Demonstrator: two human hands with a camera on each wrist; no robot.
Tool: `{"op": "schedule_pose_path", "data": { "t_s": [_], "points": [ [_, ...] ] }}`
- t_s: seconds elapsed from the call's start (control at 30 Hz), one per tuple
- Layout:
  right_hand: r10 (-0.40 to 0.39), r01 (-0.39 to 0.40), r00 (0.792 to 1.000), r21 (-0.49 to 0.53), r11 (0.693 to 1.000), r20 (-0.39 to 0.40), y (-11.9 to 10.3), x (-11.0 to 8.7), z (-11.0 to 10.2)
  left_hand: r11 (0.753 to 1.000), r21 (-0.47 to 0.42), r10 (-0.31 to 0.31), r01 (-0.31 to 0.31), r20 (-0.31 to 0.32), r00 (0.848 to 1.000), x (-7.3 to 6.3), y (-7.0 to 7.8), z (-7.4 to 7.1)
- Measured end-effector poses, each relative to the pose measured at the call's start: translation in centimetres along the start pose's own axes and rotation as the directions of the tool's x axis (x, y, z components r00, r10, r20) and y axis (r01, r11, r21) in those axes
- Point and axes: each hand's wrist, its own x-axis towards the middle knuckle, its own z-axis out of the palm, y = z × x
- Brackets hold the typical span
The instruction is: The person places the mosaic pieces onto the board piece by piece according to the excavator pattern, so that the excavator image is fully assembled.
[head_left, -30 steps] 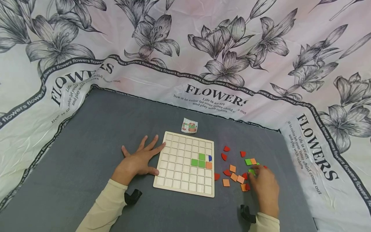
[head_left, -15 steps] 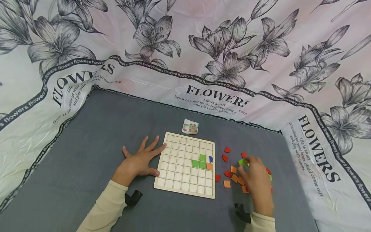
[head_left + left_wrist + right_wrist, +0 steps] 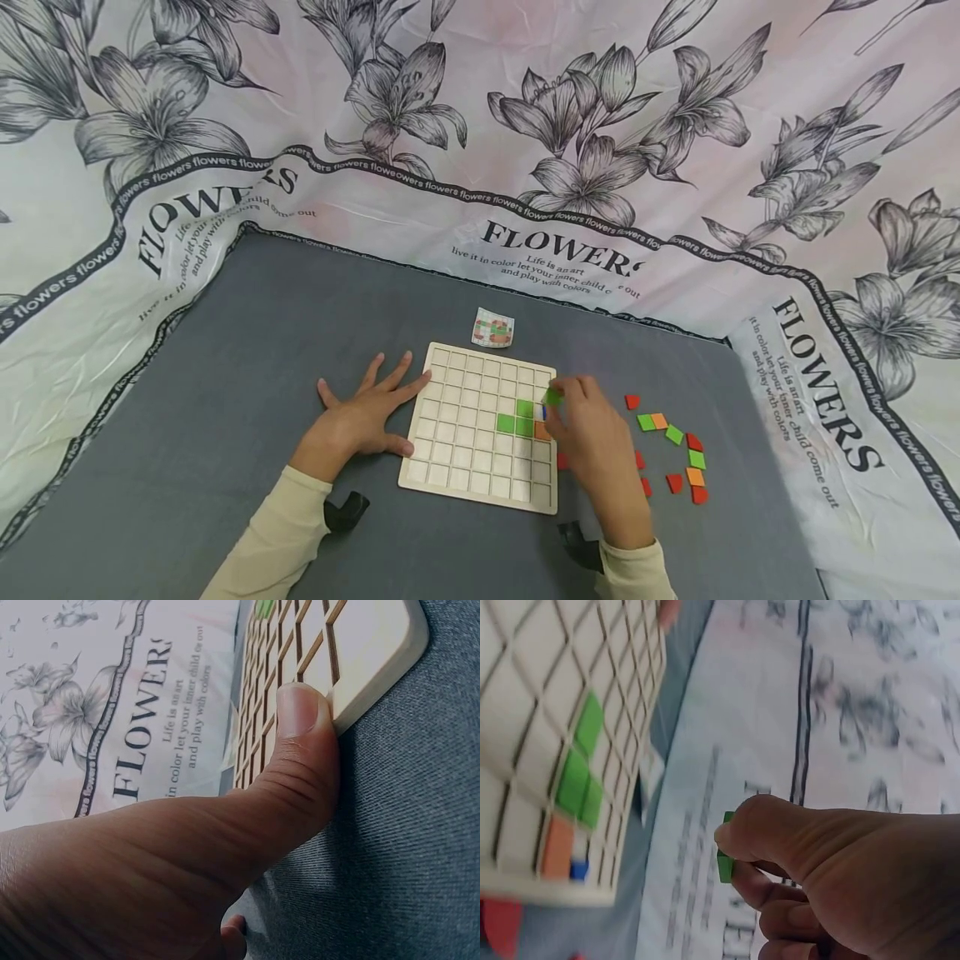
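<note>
A green square tile is held at the right edge of a wooden grid board, its grip the thumb and fingertips of the right hand, which pinch it by its sides. It seems raised off the board, though its height is hard to judge from these angles. Three green squares sit in neighbouring cells as an L, with an orange square to the right of the lower pair and a blue piece in the cell above the orange one, partly hidden in the head view. The left hand lies with fingers spread, its thumb resting on the board's left rim and its index fingertip at that same edge. Beyond the board lies a small printed card. Loose red pieces, along with more green and orange tiles, are scattered on the grey table to the right. Flower-printed cloth rises behind.
</note>
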Motion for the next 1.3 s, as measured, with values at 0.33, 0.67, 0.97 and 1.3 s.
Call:
{"op": "schedule_pose_path", "data": {
  "t_s": [0.33,0.67,0.97,1.3],
  "points": [
    [-0.203,0.204,0.979,-0.063,0.977,0.024,-3.4,0.3,4.2,1.0,0.012,-0.007,0.007,0.005,1.0,0.0,-0.1,0.0],
    [-0.225,0.236,0.967,-0.085,0.968,0.116,-4.1,0.5,6.0,1.0,0.012,-0.012,0.012,-0.004,1.0,0.0,-0.1,0.2],
    [-0.265,0.278,0.955,-0.088,0.957,0.13,-4.1,0.9,6.3,1.0,0.0,-0.01,0.01,-0.009,1.0,0.0,0.1,0.0],
    [-0.276,0.285,0.953,-0.06,0.957,0.124,-4.0,0.9,6.3,1.0,0.016,-0.013,0.013,-0.009,1.0,0.0,0.1,0.0]
  ]
}}
